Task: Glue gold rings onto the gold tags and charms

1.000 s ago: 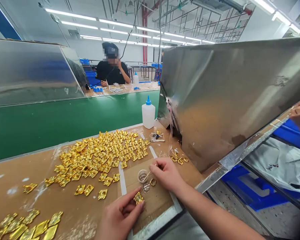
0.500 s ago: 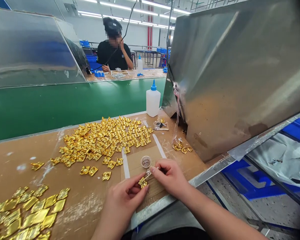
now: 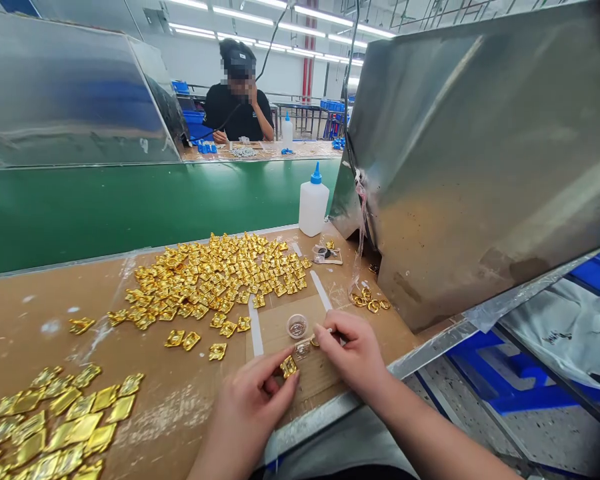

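Observation:
Between the thumb and forefinger of my left hand (image 3: 253,393) is a small gold metal piece (image 3: 289,367), square with a raised pattern. My right hand (image 3: 353,350) pinches a thin pale stick (image 3: 307,341), its far end close to the gold piece; I cannot tell whether they touch. A gold ring-like bit (image 3: 315,341) shows at the right fingertips, partly hidden. Just beyond the fingers stands a small clear cup (image 3: 297,326) on a cardboard sheet (image 3: 275,317). Near it lies a small clear plastic item (image 3: 303,349).
A large heap of gold pieces (image 3: 220,273) covers the table's middle, with flat gold pieces (image 3: 75,430) at front left. Gold rings (image 3: 373,305) lie beside a metal housing (image 3: 470,173). A white bottle (image 3: 313,207) stands at the back. Across the green belt (image 3: 155,207) sits another person (image 3: 237,110).
The view has shifted slightly, so the scene sits a little further right. My right hand has drawn back slightly from the gold piece, showing the stick and ring-like bit more.

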{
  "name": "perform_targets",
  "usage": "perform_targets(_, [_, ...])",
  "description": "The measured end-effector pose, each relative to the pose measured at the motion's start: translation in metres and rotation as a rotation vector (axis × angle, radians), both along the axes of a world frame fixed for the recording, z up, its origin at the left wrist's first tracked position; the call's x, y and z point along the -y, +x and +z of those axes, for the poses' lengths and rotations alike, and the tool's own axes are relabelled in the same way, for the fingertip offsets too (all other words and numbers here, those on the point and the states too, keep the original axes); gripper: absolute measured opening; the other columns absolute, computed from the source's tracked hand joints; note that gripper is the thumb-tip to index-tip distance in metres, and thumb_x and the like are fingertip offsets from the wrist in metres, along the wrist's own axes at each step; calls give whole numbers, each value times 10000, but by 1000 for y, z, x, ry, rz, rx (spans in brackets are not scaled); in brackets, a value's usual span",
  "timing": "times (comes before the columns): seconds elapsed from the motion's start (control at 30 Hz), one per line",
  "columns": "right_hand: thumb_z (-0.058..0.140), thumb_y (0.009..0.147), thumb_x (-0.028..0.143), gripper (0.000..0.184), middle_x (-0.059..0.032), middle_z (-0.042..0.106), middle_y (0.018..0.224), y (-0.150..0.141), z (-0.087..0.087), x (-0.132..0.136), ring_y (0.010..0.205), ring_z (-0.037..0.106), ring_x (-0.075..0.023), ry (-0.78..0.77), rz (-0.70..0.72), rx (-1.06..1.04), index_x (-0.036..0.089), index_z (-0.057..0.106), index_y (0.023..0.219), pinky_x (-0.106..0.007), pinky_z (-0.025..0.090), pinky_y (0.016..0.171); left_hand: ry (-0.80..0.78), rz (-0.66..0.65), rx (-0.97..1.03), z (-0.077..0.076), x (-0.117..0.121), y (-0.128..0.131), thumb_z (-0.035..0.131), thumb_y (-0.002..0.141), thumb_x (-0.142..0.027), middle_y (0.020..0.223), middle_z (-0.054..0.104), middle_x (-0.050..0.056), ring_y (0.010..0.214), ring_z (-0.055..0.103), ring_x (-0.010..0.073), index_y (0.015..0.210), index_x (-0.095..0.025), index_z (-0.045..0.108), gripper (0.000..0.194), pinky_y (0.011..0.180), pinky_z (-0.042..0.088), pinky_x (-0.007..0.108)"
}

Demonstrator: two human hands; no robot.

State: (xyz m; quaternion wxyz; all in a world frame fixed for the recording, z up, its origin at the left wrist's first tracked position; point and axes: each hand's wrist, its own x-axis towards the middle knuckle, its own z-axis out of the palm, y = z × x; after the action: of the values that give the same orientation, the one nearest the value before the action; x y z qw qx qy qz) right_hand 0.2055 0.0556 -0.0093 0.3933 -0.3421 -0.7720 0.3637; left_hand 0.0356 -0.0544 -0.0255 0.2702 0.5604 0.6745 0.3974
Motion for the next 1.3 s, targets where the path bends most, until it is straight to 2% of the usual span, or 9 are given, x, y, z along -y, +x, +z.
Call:
perform_targets(0.1, [563, 973, 278, 352, 34, 462, 625, -4, 7, -13, 600, 432, -118, 119, 2, 111, 195, 490, 639, -257, 293, 595, 4, -4, 16, 1, 0, 0, 649, 897, -347, 613, 643, -22, 498, 568, 158, 1181, -219, 803, 347, 490, 460, 256])
perform_targets(0.23, [569, 956, 240, 345, 37, 462, 638, -11, 7, -24, 611, 424, -117, 137, 51, 239, 197, 438, 640, -258, 267, 592, 21, 2, 39, 0, 0, 0, 649, 894, -347, 612, 619, -23, 502, 562, 159, 1183, -195, 796, 358, 480, 456, 252])
perform_targets(0.33, [573, 944, 247, 359, 42, 443, 613, -10, 3, -23, 592, 410, -112, 99, 18, 184, 196, 429, 619, -252, 267, 584, 15, 0, 29, -1, 0, 0, 654, 889, -336, 601, 611, -30, 494, 550, 154, 1167, -200, 799, 342, 473, 442, 245])
perform_targets(0.47, [595, 916, 275, 357, 51, 415, 575, -3, -1, -11, 558, 392, -104, -3, -47, 5, 195, 459, 597, -236, 283, 555, 19, -3, 9, 2, 0, 1, 647, 880, -306, 598, 611, -37, 496, 554, 151, 1147, -199, 803, 327, 481, 443, 241])
perform_targets(0.67, [612, 873, 223, 357, 66, 368, 533, -2, -4, 7, 510, 342, -84, -5, 128, -17, 193, 427, 570, -230, 244, 517, 43, -34, -32, 7, -2, 1, 629, 873, -255, 637, 644, -20, 508, 584, 148, 1151, -161, 797, 338, 515, 466, 248])
perform_targets(1.03, [618, 876, 171, 340, 72, 366, 550, -5, -7, 7, 523, 347, -83, 7, 182, -30, 192, 437, 589, -229, 244, 529, 39, -44, -54, 8, -1, 1, 631, 877, -255, 602, 598, -37, 499, 560, 148, 1146, -161, 799, 331, 509, 441, 246])
perform_targets(1.1, [613, 903, 191, 345, 69, 381, 559, -4, -5, 6, 528, 358, -84, 28, 153, -52, 191, 452, 598, -229, 255, 537, 18, -36, -31, 8, 0, 1, 633, 883, -273, 598, 590, -41, 504, 555, 150, 1143, -162, 798, 327, 512, 440, 248])
perform_targets(1.2, [592, 966, 258, 361, 57, 421, 587, -4, 2, -2, 556, 398, -95, 81, 21, -46, 188, 494, 626, -235, 280, 565, -30, -16, 26, 8, 1, 1, 642, 897, -314, 601, 571, -48, 513, 538, 151, 1171, -167, 788, 343, 514, 435, 250])
perform_targets(1.3, [581, 1003, 295, 384, 43, 457, 623, -8, 12, -13, 597, 425, -108, 132, -4, 192, 185, 501, 644, -251, 273, 591, -69, -13, 83, 8, 2, -1, 658, 904, -370, 610, 552, -52, 531, 518, 151, 1204, -182, 779, 375, 521, 422, 251])
